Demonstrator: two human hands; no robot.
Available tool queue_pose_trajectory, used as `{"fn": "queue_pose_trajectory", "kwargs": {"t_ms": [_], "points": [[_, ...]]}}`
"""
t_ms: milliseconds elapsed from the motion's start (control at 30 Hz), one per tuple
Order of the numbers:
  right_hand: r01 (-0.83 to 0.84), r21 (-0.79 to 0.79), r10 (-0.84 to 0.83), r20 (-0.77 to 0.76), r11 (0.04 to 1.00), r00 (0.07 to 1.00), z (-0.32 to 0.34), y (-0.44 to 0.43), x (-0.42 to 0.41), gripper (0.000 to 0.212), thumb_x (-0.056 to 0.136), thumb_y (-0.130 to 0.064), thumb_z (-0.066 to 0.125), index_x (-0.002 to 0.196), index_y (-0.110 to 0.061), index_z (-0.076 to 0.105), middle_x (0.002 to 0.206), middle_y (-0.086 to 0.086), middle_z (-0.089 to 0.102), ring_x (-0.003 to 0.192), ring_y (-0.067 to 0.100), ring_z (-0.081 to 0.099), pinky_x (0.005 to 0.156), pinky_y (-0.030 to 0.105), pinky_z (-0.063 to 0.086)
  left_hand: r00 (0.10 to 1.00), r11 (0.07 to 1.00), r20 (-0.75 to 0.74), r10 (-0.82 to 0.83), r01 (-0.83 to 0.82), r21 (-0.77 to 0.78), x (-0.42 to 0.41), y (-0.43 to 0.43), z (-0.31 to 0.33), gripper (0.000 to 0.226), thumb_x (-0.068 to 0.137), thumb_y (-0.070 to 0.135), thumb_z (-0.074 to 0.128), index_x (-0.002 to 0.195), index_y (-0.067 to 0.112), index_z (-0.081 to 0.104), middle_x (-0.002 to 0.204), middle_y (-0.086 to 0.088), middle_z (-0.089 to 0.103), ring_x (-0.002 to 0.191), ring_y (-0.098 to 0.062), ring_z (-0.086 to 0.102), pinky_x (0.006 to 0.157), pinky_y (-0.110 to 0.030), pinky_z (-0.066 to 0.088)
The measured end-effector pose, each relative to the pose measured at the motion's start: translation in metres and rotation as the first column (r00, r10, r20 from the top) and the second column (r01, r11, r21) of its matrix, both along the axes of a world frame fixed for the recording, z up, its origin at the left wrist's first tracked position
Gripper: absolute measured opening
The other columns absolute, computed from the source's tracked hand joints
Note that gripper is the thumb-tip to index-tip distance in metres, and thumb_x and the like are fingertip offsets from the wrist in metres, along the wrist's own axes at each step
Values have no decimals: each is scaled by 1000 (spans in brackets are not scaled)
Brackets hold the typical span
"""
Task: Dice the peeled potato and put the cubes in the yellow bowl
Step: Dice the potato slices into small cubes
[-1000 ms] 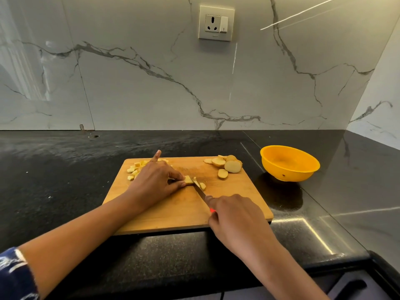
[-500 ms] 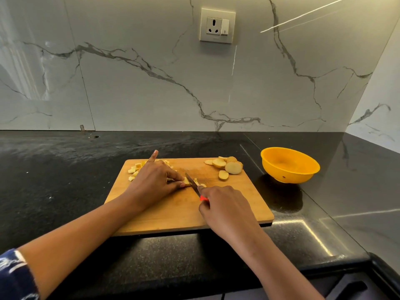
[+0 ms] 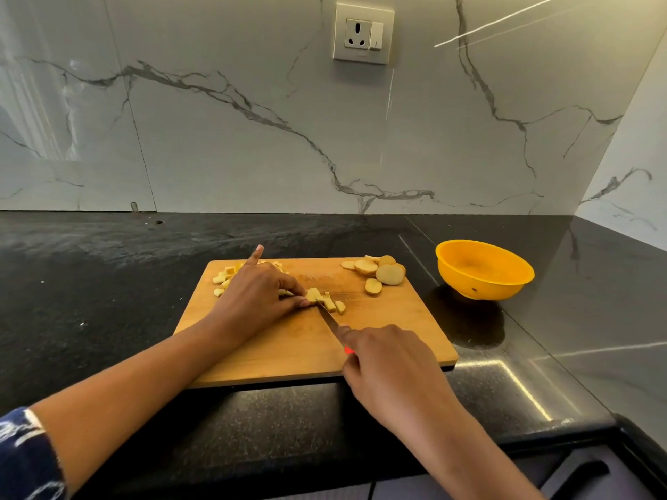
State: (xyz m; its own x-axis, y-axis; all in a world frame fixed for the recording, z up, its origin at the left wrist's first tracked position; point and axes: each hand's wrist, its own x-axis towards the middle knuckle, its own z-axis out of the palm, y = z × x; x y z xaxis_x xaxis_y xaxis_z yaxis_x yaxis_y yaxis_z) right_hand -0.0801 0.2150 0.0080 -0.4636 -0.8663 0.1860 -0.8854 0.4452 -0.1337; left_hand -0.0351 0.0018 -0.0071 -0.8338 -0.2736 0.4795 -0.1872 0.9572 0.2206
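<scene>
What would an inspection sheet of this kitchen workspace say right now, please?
Surface: black countertop with wooden cutting board on it.
Job's things: potato strips under the knife; cut cubes at the board's far left; round slices at its far right; yellow bowl right of the board, no cubes seen inside.
Clutter: nothing seen.
Hands: left hand holds the potato strips; right hand grips the knife handle.
Cables: nothing seen.
Surroundings: marble wall with a socket.

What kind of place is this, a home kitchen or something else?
Most likely a home kitchen: a black stone counter backed by a marble-look wall with a power socket, and a wooden cutting board carrying potato slices beside a yellow bowl.
</scene>
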Motion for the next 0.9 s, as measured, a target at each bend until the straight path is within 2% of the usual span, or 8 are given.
{"fn": "queue_pose_trajectory", "kwargs": {"t_ms": [133,233,300,367,467,567,700,900], "points": [[27,-85,-23,56,996,998,3,-5,-4,46,99,-33,41,145,-30,35,112,-2,61,97,16,54,73,29,44,1000,1000,26,-11,11,2,4,-1,2,34,80,42,66,108,23,70,108,5,70,103,-6,60,114,-24,-4],[57,-119,-48,79,991,996,3,-16,-8,47,99,-35,42,145,-30,36,111,-3,62,96,16,56,77,30,48,992,991,76,-102,108,-77,11,-6,0,37,86,47,57,113,24,67,116,8,66,111,-3,58,116,-29,-2],[52,-132,-41,84,990,996,3,-20,-9,46,99,-34,42,144,-31,37,111,-3,63,96,15,56,76,30,48,975,974,150,-161,182,-135,16,-10,1,59,86,66,34,117,26,64,121,10,63,115,-2,55,118,-34,3],[38,-142,-26,86,989,996,2,-23,-8,45,99,-34,43,144,-30,38,112,-3,63,97,15,56,77,30,48,956,954,239,-171,221,-201,18,-12,3,85,79,78,5,124,30,59,127,13,58,122,1,49,115,-27,-4],[36,-132,-25,81,991,996,1,-28,-6,46,99,-34,43,144,-29,38,114,-2,62,98,16,56,77,30,48,943,937,290,-166,242,-251,18,-16,5,96,73,80,-9,131,33,52,134,14,53,128,2,42,109,-19,-15],[38,-92,-32,68,995,997,0,-31,-6,45,99,-34,43,144,-30,37,114,-1,61,98,17,56,77,30,48,932,933,303,-198,274,-233,19,-18,7,96,73,81,-8,131,33,52,135,15,52,129,3,40,109,-20,-15],[37,-26,-37,3,999,999,-1,-36,-6,41,100,-30,43,140,-25,41,114,2,60,98,19,56,69,29,43,918,918,304,-256,329,-220,20,-22,6,83,80,79,3,129,34,53,132,17,54,127,6,40,113,-25,-8],[10,72,-8,-35,997,999,7,-49,1,32,100,-20,45,131,-15,49,117,6,59,104,23,56,68,28,36,921,898,275,-277,350,-267,20,-22,5,77,86,73,7,125,32,58,126,16,59,120,2,50,115,-32,-3]]}}
